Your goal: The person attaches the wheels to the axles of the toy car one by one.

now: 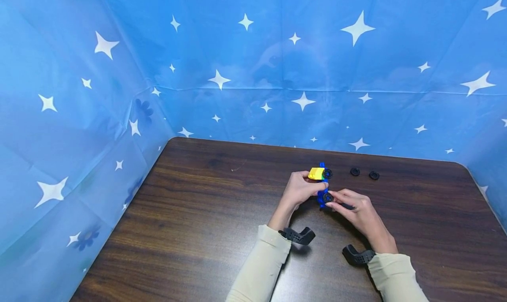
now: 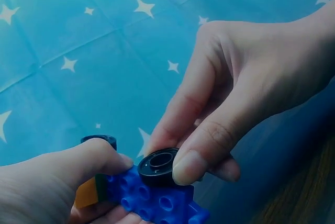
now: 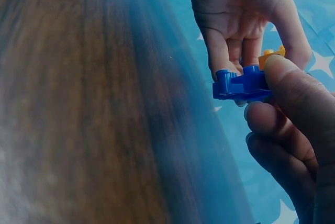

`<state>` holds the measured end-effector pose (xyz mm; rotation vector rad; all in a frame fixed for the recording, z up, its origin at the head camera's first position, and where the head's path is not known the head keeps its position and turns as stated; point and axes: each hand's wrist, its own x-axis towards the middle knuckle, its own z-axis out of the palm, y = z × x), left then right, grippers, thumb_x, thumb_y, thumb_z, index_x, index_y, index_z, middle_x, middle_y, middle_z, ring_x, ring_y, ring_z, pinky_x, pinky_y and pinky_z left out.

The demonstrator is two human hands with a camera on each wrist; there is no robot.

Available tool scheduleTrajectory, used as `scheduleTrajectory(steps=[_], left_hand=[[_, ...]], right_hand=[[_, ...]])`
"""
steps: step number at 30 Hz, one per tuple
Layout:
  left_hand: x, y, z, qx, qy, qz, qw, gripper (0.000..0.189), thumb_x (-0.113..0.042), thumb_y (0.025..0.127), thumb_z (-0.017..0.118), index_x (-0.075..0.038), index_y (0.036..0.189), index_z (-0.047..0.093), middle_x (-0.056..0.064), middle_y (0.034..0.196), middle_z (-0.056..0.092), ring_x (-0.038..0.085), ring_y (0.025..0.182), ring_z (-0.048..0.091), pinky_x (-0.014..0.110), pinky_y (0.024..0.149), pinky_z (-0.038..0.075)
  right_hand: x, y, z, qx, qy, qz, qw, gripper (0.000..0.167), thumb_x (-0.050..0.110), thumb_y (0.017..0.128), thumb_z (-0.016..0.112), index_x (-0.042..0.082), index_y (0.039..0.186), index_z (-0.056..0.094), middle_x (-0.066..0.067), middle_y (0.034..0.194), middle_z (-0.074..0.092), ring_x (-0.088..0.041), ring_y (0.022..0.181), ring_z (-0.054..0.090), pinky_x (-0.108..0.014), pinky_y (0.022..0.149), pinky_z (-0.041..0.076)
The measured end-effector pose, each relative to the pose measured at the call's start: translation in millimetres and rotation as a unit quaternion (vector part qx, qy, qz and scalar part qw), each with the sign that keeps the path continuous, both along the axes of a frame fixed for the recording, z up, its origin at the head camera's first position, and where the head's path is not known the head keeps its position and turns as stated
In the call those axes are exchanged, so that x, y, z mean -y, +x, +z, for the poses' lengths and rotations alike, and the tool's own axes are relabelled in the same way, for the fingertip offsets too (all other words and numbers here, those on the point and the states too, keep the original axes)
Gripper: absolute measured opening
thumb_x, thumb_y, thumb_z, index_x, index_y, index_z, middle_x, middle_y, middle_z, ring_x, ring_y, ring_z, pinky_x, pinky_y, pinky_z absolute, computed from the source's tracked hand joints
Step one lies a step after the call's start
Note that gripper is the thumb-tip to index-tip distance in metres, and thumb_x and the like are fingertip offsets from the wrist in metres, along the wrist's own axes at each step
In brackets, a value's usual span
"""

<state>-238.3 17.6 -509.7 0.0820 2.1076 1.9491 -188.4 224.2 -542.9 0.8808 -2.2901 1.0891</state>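
Note:
My left hand [image 1: 298, 191] grips a blue toy car base [image 2: 166, 202] with studs, held up on its side. A yellow block [image 1: 315, 174] is fixed near its far end, with a sliver of green beside it. One black wheel [image 1: 327, 174] sits at that far end. At the near end, my right hand [image 1: 359, 208] pinches a second black wheel [image 2: 155, 169] between thumb and fingers, flat against the side of the base. In the right wrist view, the thumb and fingers hide this wheel.
Two loose black wheels, a nearer-to-hand wheel [image 1: 354, 172] and a farther-right wheel [image 1: 374, 175], lie on the dark wooden table [image 1: 190, 205] beyond the right hand. A blue curtain [image 1: 253, 60] with white stars stands behind and along the sides of the table.

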Motion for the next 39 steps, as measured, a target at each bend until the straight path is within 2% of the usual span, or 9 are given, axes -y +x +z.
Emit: scheduleTrajectory(steps=[3, 8, 13, 19, 33, 39], left_hand=[[-1.5, 0.2, 0.4, 0.011, 0.001, 0.003, 0.9999, 0.048, -0.023, 0.084, 0.087, 0.000, 0.123, 0.070, 0.011, 0.106, 0.076, 0.018, 0.081, 0.075, 0.039, 0.081, 0.064], [-4.3, -1.0, -2.7, 0.030, 0.008, 0.016, 0.9994, 0.059, -0.023, 0.084, 0.087, 0.003, 0.132, 0.065, 0.013, 0.111, 0.075, 0.022, 0.087, 0.077, 0.038, 0.081, 0.064], [-3.9, -1.4, -3.3, 0.026, 0.001, 0.019, 0.9995, 0.055, -0.024, 0.084, 0.087, 0.002, 0.128, 0.067, 0.013, 0.109, 0.075, 0.021, 0.085, 0.076, 0.038, 0.080, 0.064], [-3.4, -1.5, -2.0, 0.027, -0.001, 0.029, 0.9992, 0.060, -0.022, 0.083, 0.088, 0.004, 0.132, 0.064, 0.015, 0.111, 0.075, 0.022, 0.086, 0.077, 0.038, 0.081, 0.064], [-5.8, -1.2, -0.2, 0.027, -0.035, 0.080, 0.9958, 0.043, -0.021, 0.081, 0.090, 0.000, 0.114, 0.072, 0.007, 0.093, 0.075, 0.014, 0.074, 0.071, 0.034, 0.072, 0.064], [-5.7, -0.4, -0.4, 0.015, -0.048, 0.085, 0.9951, 0.041, -0.022, 0.081, 0.090, -0.001, 0.111, 0.073, 0.009, 0.092, 0.076, 0.013, 0.072, 0.069, 0.035, 0.072, 0.064]], right_hand=[[-1, 0.0, -1.1, -0.008, -0.005, 0.000, 1.0000, 0.045, -0.012, 0.076, 0.085, 0.001, 0.118, 0.078, -0.004, 0.091, 0.076, 0.000, 0.070, 0.060, -0.012, 0.062, 0.046], [-2, -0.2, -2.6, 0.002, 0.000, -0.008, 1.0000, 0.044, -0.010, 0.078, 0.085, 0.001, 0.120, 0.077, -0.004, 0.094, 0.076, 0.000, 0.072, 0.060, -0.012, 0.063, 0.047], [-2, -0.9, -3.2, 0.001, 0.007, -0.014, 0.9999, 0.044, -0.010, 0.078, 0.084, 0.001, 0.120, 0.077, -0.003, 0.094, 0.076, 0.000, 0.072, 0.059, -0.012, 0.063, 0.047], [1, -0.8, -2.9, -0.006, 0.011, -0.019, 0.9997, 0.043, -0.008, 0.078, 0.085, 0.000, 0.120, 0.077, -0.002, 0.092, 0.076, 0.000, 0.070, 0.059, -0.012, 0.061, 0.046], [13, -2.2, -4.9, 0.008, 0.002, -0.049, 0.9988, 0.035, -0.006, 0.080, 0.085, -0.002, 0.114, 0.079, -0.004, 0.087, 0.076, 0.002, 0.065, 0.055, -0.012, 0.057, 0.043], [18, 0.4, -3.2, 0.035, -0.001, -0.063, 0.9974, 0.030, -0.003, 0.083, 0.083, -0.005, 0.113, 0.078, -0.004, 0.084, 0.076, 0.002, 0.066, 0.065, -0.011, 0.058, 0.048]])
